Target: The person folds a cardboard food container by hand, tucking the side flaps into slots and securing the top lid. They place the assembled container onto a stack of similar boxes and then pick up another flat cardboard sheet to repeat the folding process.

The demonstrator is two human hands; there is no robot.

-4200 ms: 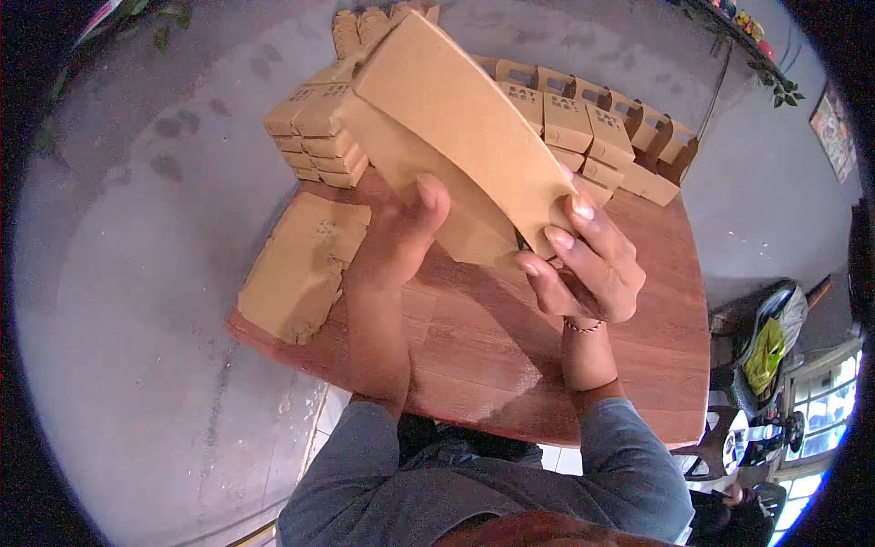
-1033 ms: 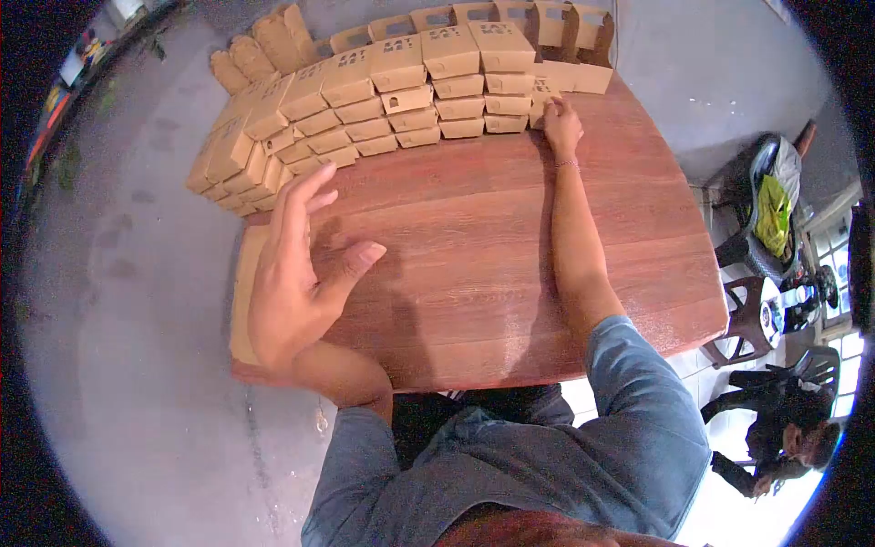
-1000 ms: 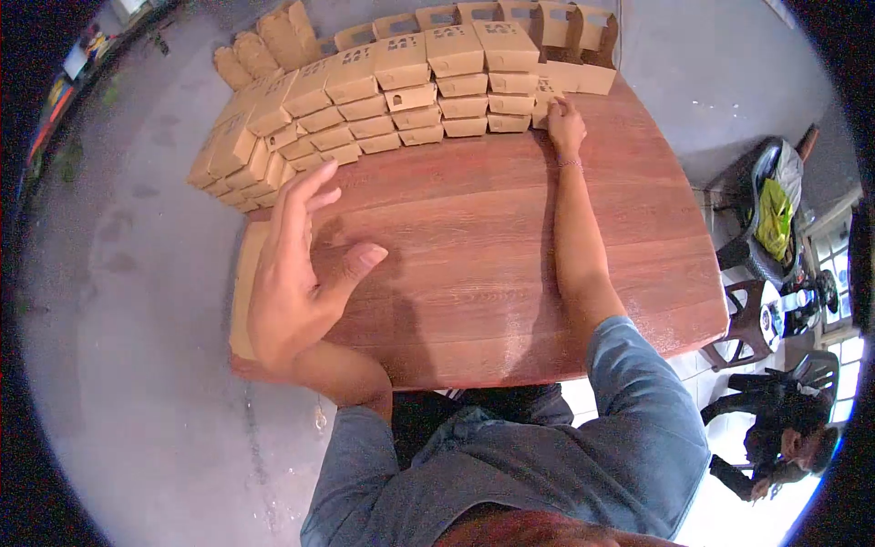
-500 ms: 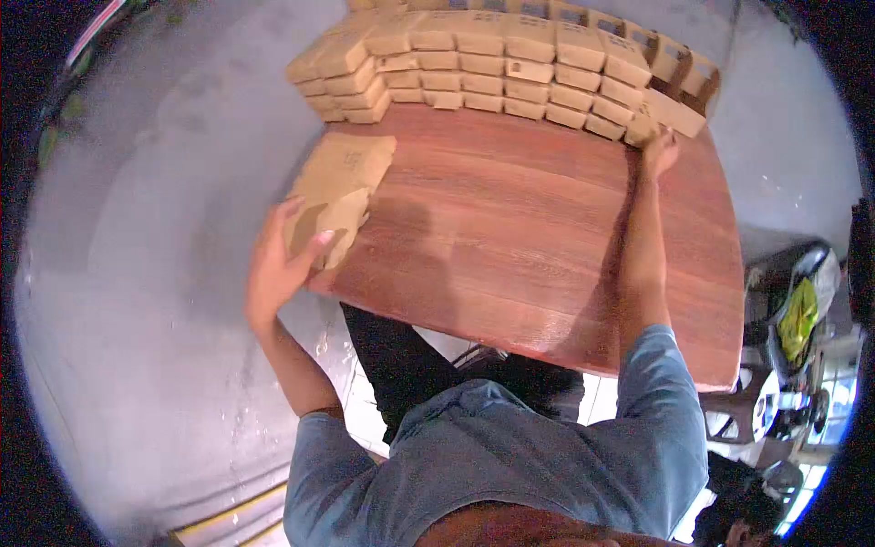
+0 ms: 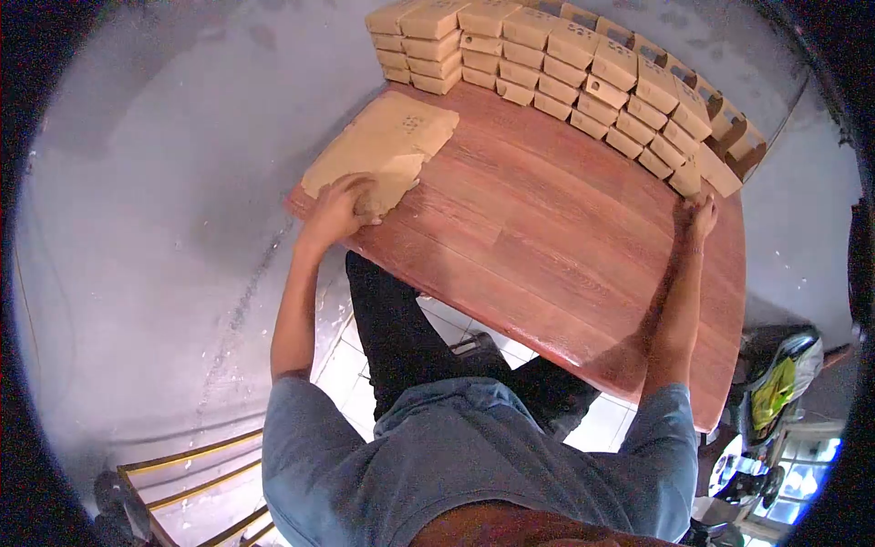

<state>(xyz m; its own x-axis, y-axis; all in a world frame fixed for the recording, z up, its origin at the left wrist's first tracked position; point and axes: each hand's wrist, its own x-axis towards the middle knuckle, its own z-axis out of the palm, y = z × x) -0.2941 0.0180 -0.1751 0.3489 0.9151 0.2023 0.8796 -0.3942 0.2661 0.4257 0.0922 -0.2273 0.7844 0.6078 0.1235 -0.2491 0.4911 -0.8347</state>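
Observation:
A pile of flattened cardboard boxes (image 5: 387, 137) lies at the left end of the wooden table. My left hand (image 5: 346, 208) is at the pile's near end, its fingers curled over the edge of the top sheets. At the right end of a long row of folded cardboard boxes, my right hand (image 5: 702, 217) has its fingers closed at the lower corner of an end box (image 5: 686, 179). Part of that grip is hidden by the hand itself.
Folded cardboard boxes (image 5: 524, 29) stand stacked in several layers along the table's far edge. Some behind show open sides. The brown wooden table (image 5: 547, 246) meets a grey wall (image 5: 164, 182) at left. A yellow bag (image 5: 773, 394) sits beyond the right edge.
The whole view has shifted and turned. My left hand has gone from spread fingers beside the flat pile to curled fingers on its near edge. My right hand stays by the end box.

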